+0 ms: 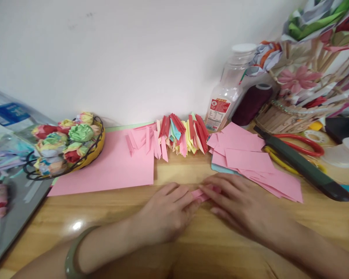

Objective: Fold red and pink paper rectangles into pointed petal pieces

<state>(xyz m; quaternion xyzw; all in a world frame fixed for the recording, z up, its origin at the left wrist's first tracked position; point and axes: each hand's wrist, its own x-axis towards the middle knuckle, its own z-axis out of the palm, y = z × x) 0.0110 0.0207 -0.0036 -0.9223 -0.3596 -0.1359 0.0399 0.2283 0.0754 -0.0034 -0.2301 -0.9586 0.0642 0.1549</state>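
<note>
Between my two hands, just above the wooden table (110, 224), is a small folded strip of pink paper (201, 195). My left hand (170, 209) pinches its left end, fingers closed. Over its right end, the fingers of my right hand (238, 201) close on the paper and hide part of it. Right behind my right hand lies a loose stack of pink paper rectangles (250, 159). Farther back, several folded paper pieces (180, 133) in red, yellow, pink and blue stand packed in a row.
Large pink sheets (116, 166) lie at left, beside a basket of paper flowers (81, 133). A grey board (26, 193) is at far left. On the right are a clear bottle (219, 104), a thread spool (251, 104), a dark green cutter (305, 166) and red-handled scissors (314, 146).
</note>
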